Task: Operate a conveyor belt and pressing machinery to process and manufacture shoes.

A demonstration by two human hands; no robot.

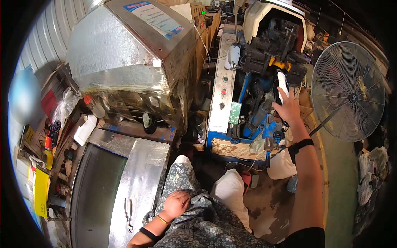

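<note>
My right hand [288, 108] reaches out to the blue and black machine, thumb and fingers around the lower end of a long, narrow white and black piece [283, 82]. The piece's upper end lies close to the machine's dark metal head [273, 51], just below a yellow-orange part [280, 63]. What exactly the piece is, I cannot make out. My left hand [177, 203] rests on the dark floral cloth [194, 225] over my lap, its fingers lying loosely on it with nothing visible in them.
A large fan [353, 98] stands right of my right arm. Left of the machine is a pale control panel [223, 89] with buttons. A big metal housing [120, 49] fills the upper left. Two thin dark strips [129, 215] lie on the metal surface [138, 177] at my left.
</note>
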